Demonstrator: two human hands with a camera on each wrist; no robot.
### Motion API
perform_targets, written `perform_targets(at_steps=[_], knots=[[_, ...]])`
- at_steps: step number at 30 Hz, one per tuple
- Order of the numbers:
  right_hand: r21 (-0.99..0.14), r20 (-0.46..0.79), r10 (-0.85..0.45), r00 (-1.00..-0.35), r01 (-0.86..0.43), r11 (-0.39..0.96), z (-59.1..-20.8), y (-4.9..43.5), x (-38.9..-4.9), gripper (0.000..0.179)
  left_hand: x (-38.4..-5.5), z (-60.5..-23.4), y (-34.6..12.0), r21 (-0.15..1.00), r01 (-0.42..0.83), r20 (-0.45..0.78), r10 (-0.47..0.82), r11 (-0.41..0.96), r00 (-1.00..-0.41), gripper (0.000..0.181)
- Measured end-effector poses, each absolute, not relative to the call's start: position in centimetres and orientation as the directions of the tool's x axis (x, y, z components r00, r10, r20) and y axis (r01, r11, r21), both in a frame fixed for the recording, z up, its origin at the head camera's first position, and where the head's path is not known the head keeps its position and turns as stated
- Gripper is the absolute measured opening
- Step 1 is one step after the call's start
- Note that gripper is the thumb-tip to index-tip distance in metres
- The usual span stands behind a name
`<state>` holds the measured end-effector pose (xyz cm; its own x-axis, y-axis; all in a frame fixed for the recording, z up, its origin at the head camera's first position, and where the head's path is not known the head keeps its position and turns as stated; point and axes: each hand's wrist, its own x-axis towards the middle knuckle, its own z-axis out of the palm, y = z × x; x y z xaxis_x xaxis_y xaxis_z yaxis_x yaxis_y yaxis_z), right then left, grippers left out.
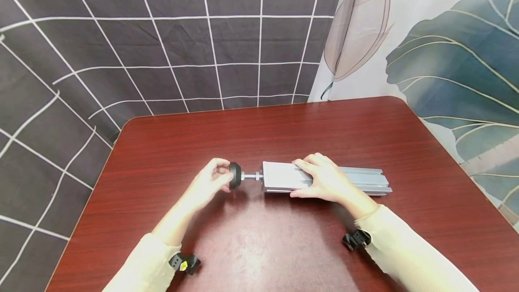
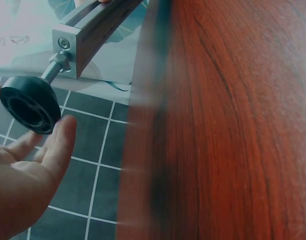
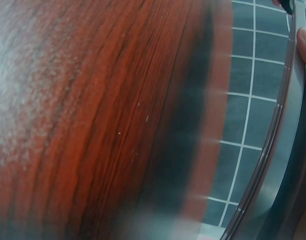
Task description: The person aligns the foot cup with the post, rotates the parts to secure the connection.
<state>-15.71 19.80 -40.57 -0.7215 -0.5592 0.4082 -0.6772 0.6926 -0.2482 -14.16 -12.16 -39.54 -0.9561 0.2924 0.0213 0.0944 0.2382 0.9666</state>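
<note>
An aluminium profile lies lengthwise across the table, grooved at its right end. From its left end a threaded rod with nuts sticks out, bearing a round black levelling foot. My left hand holds that foot, thumb and fingers about its rim. The left wrist view shows the hollow underside of the foot and a screw in the profile's end plate. Over the middle of the profile, my right hand grips it, thumb on the near side and fingers across the top.
The red-brown wooden table has rounded far corners. Behind it hangs a dark gridded curtain, with a leaf-patterned cloth at the right. Small black cameras are strapped at both wrists.
</note>
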Motion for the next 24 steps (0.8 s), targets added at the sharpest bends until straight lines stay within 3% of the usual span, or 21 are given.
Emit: perform_targets(at_steps=[6, 10, 13, 17, 20, 24], knots=[[-0.246, 0.413, -0.564, -0.715, -0.684, 0.687, -40.61, 19.89, -15.74, 0.074, -13.95, -39.81, -12.43, 0.938, 0.311, 0.232, 0.392, 0.150, -0.890, 0.054], [-0.245, 0.384, -0.564, -0.731, -0.669, 0.701, -40.42, 19.90, -15.66, 0.074, -13.86, -39.92, -12.46, 0.913, 0.374, 0.279, 0.417, 0.165, -0.865, 0.062], [-0.250, 0.373, -0.561, -0.739, -0.662, 0.706, -40.36, 19.90, -15.66, 0.074, -13.78, -39.72, -12.40, 0.924, 0.324, 0.231, 0.377, 0.203, -0.897, 0.059], [-0.254, 0.375, -0.562, -0.737, -0.665, 0.703, -40.34, 19.82, -15.65, 0.075, -13.90, -39.49, -12.19, 0.955, 0.169, 0.097, 0.284, 0.242, -0.954, 0.039], [-0.252, 0.378, -0.564, -0.734, -0.668, 0.700, -40.38, 19.79, -15.63, 0.075, -14.07, -39.66, -12.11, 0.956, 0.083, 0.008, 0.260, 0.280, -0.966, 0.031], [-0.247, 0.376, -0.564, -0.735, -0.667, 0.703, -40.41, 19.77, -15.64, 0.074, -14.04, -39.82, -12.24, 0.953, 0.118, 0.033, 0.291, 0.279, -0.956, 0.034]])
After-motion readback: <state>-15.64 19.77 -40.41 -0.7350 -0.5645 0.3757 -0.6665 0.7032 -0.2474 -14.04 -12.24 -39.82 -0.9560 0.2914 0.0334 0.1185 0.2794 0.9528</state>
